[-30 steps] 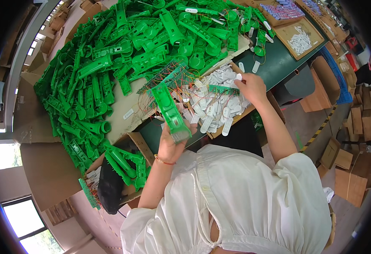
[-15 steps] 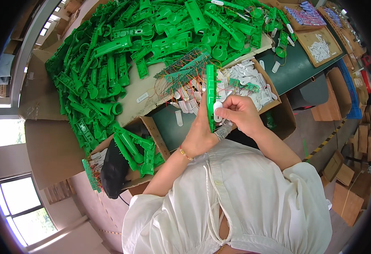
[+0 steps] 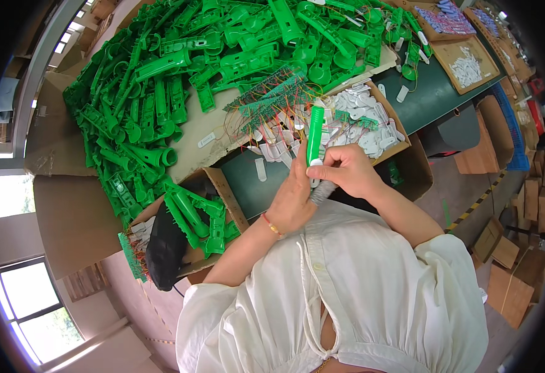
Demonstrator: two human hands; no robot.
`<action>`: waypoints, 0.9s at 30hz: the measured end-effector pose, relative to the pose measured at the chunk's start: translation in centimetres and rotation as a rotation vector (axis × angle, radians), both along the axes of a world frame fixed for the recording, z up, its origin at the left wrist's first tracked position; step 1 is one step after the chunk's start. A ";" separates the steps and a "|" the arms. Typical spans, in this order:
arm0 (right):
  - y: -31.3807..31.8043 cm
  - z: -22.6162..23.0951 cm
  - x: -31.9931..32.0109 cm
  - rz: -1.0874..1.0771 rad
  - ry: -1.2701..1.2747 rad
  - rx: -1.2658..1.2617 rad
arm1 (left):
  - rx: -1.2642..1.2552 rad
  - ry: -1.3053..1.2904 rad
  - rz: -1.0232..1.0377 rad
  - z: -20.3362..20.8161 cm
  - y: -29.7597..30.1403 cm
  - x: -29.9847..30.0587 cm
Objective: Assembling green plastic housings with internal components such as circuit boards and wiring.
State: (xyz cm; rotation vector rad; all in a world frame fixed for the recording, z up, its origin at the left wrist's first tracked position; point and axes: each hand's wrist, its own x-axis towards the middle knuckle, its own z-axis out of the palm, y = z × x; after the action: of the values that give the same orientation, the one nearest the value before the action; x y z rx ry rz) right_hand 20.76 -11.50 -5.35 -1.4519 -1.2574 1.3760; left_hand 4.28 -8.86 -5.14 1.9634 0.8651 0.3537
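My left hand (image 3: 293, 198) is wrapped round a long green plastic housing (image 3: 315, 133), which stands tilted up in front of me. A small white plastic piece (image 3: 315, 165) lies against the lower part of the housing. With thumb and fingers, my right hand (image 3: 349, 169) pinches that white piece from the right side. Just beyond the hands are green circuit boards with thin wires (image 3: 272, 102) and a box of loose white plastic pieces (image 3: 372, 133). The fingertips of my left hand are partly hidden behind the housing.
A big heap of green housings (image 3: 235, 43) covers the far left of the bench. An open carton (image 3: 221, 193) with more green parts and a black object (image 3: 165, 245) stands at the near left. At far right, a shallow tray (image 3: 471, 68) holds small white parts.
The green housing has turned, so its smooth rounded side now shows more, and its top sits a little lower. Both hands stay on the parts.
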 end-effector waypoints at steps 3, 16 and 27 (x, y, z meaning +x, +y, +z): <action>1.1 -2.2 2.1 -0.072 0.087 0.175 | -0.168 -0.140 0.241 -2.8 0.2 -0.9; 4.7 -3.2 5.9 -0.191 -0.964 0.815 | -0.433 -0.416 0.468 -2.8 2.9 -2.1; 3.3 0.2 6.1 -0.007 -1.164 0.360 | -0.014 -0.235 0.292 0.0 5.3 -0.2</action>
State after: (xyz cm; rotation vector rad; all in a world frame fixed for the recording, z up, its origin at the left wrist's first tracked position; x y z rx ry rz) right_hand 26.84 -8.17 -5.12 -2.0173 -2.0236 0.1341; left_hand 4.11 -3.57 -5.15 1.7406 0.9960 0.7303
